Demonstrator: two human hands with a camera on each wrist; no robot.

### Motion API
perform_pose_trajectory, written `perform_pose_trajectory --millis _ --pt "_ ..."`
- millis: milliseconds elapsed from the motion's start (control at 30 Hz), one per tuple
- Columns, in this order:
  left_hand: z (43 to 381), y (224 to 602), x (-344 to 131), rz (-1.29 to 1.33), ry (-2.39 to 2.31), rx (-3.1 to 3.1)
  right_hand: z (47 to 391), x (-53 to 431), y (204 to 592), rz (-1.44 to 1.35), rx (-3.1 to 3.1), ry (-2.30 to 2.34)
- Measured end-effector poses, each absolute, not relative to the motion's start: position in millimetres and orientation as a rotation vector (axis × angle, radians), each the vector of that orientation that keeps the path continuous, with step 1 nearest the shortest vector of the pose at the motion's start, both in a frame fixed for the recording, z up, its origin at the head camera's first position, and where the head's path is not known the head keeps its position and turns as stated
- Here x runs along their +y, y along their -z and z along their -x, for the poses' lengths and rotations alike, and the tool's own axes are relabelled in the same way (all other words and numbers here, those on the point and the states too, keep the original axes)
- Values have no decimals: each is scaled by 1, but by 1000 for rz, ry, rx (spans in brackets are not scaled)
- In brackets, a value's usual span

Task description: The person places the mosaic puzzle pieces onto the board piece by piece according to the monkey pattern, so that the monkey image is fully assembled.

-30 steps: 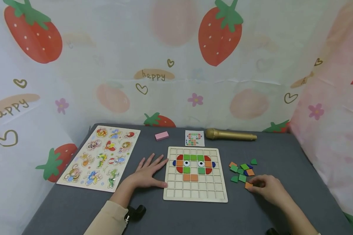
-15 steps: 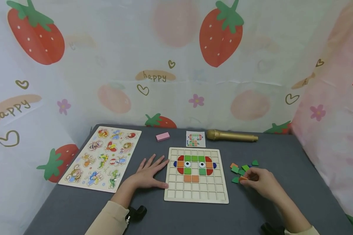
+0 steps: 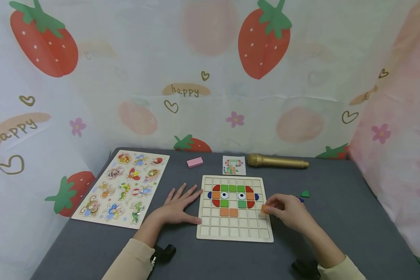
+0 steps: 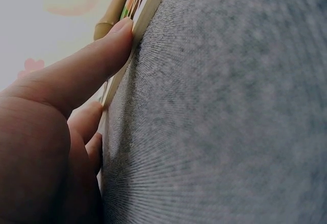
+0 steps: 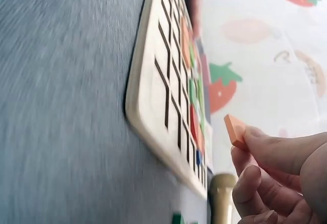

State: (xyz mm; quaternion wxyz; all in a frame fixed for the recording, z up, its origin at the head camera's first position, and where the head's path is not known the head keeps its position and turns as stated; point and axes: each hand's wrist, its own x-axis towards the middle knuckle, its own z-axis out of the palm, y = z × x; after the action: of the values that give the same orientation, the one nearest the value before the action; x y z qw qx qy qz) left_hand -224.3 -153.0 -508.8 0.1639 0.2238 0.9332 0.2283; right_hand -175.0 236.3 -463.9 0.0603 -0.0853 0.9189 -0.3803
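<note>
A wooden grid board point(image 3: 234, 232) lies mid-table, with red, green, orange, blue and eye-printed tiles forming a face in its upper cells. My left hand point(image 3: 175, 208) lies with fingers spread at the board's left edge; in the left wrist view the thumb point(image 4: 97, 60) touches that edge. Between thumb and fingertips, my right hand point(image 3: 290, 212) pinches an orange square tile point(image 5: 236, 131), held above the board's right edge. Behind that hand a green tile point(image 3: 305, 193) and part of a blue tile point(image 3: 301, 199) show; the hand hides the rest of the loose tiles.
A small printed pattern card point(image 3: 234, 165) lies behind the board, beside a gold microphone point(image 3: 278, 161). A pink block point(image 3: 195, 162) is left of the card. On the left lies a bug-picture board point(image 3: 120, 188). A strawberry-print curtain point(image 3: 210, 77) stands behind the table.
My right hand has lifted the orange tile from the loose pile and carried it left to the board's right edge. The left hand has stayed at the board's left side.
</note>
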Motion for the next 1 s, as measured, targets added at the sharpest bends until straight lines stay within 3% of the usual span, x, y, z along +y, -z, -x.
perform_pose_trajectory --millis 733,1000 --pt "224 509 -152 -627 -667 2668 180 171 486 509 2698 1192" --pt "223 508 -151 -633 -672 2665 179 160 491 482 2714 1167"
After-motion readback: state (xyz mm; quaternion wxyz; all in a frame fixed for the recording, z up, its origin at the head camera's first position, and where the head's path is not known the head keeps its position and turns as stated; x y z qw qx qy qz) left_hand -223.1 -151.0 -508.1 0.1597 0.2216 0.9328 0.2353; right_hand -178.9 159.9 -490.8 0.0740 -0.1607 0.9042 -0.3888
